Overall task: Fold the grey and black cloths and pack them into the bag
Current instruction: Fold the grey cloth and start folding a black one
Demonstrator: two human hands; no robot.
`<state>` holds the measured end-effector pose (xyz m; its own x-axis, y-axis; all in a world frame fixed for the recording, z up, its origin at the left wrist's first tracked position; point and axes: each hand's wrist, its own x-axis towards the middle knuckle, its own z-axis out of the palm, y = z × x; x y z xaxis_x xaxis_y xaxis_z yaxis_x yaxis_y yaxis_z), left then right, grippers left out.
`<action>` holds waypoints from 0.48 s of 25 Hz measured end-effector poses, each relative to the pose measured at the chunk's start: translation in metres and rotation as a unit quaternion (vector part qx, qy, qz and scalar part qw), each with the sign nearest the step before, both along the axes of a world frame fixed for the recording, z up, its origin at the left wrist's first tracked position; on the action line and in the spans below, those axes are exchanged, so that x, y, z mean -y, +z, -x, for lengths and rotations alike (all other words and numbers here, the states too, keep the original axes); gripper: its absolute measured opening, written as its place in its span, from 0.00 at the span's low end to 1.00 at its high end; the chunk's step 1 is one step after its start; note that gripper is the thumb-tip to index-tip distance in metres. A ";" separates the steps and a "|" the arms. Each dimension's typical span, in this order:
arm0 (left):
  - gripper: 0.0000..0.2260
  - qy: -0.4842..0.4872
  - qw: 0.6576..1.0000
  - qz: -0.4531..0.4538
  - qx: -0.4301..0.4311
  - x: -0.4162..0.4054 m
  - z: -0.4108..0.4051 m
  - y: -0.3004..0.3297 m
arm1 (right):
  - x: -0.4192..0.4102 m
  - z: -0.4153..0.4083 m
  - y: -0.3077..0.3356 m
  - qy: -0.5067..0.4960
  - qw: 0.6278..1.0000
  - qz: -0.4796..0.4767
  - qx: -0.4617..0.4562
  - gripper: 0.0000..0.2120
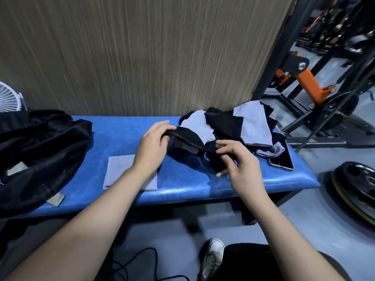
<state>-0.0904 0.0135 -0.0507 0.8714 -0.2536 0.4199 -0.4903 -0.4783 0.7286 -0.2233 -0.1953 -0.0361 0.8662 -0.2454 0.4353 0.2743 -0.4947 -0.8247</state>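
Note:
A black cloth (188,141) hangs stretched between my two hands just above the blue bench (121,130). My left hand (153,145) pinches its left edge and my right hand (238,161) pinches its right edge. Behind it, a loose pile of grey and black cloths (239,124) lies on the bench's right end. One folded grey cloth (119,169) lies flat on the bench under my left forearm. The black bag (38,151) sits slumped at the bench's left end.
A phone (283,161) lies on the bench's right end, partly under the pile. A wood-grain wall stands right behind the bench. Weight plates (357,187) lie on the floor at right, gym frames stand beyond, and a white fan (10,98) is at far left.

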 end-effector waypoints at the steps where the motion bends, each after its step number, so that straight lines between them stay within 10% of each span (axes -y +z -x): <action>1: 0.17 -0.008 1.000 -0.007 0.011 -0.007 0.002 0.003 | -0.001 -0.003 0.001 0.009 0.999 -0.046 -0.022 0.12; 12: 0.12 0.012 0.993 -0.106 0.048 -0.139 0.037 -0.005 | -0.037 -0.018 0.002 0.071 0.986 0.148 0.028 0.12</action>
